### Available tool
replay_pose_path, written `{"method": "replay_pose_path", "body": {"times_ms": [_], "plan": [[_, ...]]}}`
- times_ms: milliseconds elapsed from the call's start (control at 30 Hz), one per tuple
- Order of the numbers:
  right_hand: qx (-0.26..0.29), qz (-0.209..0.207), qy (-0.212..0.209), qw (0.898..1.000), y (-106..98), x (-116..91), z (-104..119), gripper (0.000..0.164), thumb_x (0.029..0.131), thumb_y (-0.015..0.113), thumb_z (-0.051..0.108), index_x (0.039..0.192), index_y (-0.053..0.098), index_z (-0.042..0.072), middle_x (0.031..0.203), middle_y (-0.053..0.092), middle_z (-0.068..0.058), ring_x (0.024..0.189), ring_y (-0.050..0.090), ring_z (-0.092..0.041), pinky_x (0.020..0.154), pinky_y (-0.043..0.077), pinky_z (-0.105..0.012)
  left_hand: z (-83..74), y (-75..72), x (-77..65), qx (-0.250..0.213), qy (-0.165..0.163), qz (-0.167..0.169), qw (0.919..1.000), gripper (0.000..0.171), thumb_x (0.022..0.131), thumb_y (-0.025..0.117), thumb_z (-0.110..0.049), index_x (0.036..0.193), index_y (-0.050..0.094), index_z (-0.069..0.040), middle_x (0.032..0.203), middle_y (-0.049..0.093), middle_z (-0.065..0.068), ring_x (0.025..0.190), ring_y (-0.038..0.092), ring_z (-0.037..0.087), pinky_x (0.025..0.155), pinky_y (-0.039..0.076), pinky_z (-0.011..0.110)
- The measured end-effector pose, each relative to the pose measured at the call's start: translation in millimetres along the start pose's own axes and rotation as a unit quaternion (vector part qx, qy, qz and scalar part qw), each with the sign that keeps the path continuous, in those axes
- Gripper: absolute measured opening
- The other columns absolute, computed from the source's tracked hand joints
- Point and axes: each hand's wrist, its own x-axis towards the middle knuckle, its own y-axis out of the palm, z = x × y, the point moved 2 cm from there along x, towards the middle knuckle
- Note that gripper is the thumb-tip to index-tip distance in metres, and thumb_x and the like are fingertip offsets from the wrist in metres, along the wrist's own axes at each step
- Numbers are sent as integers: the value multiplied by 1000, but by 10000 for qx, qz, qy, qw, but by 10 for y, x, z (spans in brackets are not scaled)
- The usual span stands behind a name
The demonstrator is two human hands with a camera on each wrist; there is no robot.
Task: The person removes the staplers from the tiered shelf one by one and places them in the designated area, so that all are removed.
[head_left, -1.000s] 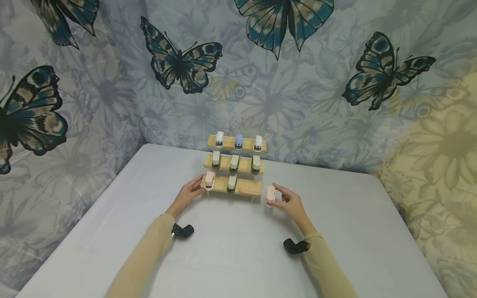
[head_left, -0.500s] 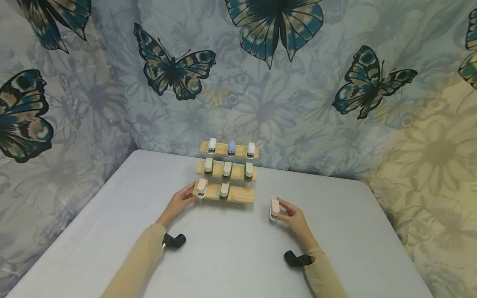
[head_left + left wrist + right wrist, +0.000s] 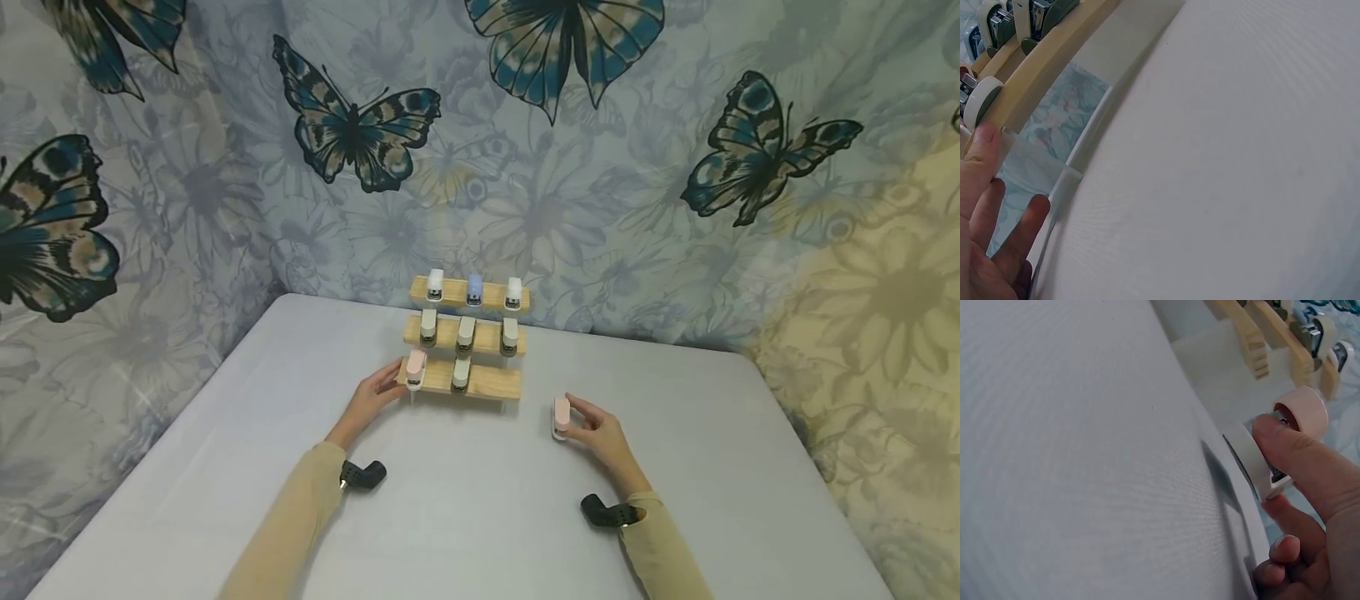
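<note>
A three-tier wooden stand [image 3: 495, 382] bears several mini staplers. My left hand [image 3: 371, 400] holds the left end of its lowest shelf. In the left wrist view its thumb [image 3: 984, 140] lies against the shelf's end, beside a clear support. Close to that hand, a pink-and-white mini stapler [image 3: 415, 368] sits on the lowest shelf, with a pale green one [image 3: 461, 374] to its right. Right of the stand, my right hand [image 3: 602, 432] pinches another pink-and-white mini stapler [image 3: 1302, 412] between thumb and fingers. It is close to the tabletop; whether it touches I cannot tell.
Pale staplers [image 3: 465, 333] stand on the middle shelf; a blue one [image 3: 474, 288] sits between two white ones on the top shelf. Under everything is a white-covered table [image 3: 465, 517], with a butterfly-patterned backdrop [image 3: 525, 200] behind it.
My right hand has moved a little to the right and nearer to me, away from the stand, still with the pink mini stapler. The left hand stays at the lowest shelf's end.
</note>
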Motion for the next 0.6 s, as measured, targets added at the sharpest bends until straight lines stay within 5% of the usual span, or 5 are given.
{"method": "replay_pose_path", "body": {"times_ms": [133,233,400,600], "plan": [[-131,155,-183,9996,-10,-35,206,58,69,77,5,121,52,-5,62,39,-5,50,31,-8,44,27,-20,108,-7,48,-36,-2,-42,10000,64,82,65,-26,136,37,-6,136,37,8,120,40,26,96,35,33],[-153,213,-232,9994,-21,-66,294,58,69,75,0,120,51,-9,65,44,-10,49,31,-8,43,26,-20,103,19,50,-36,9,-59,10000,63,83,65,-27,136,37,-7,136,37,8,120,40,25,96,35,32],[-83,234,-24,9997,-23,1,147,60,68,78,6,122,52,-4,93,54,-15,53,33,-9,44,28,-20,87,16,57,-10,42,-94,9999,62,83,64,-27,136,37,-7,136,37,9,119,40,26,96,35,33],[-260,285,-138,9992,1,31,-18,62,68,78,11,122,51,-4,77,50,-10,55,35,-10,45,30,-21,101,-2,42,-18,-21,-110,9999,62,83,65,-24,136,38,-6,136,38,9,117,42,28,95,37,35]]}}
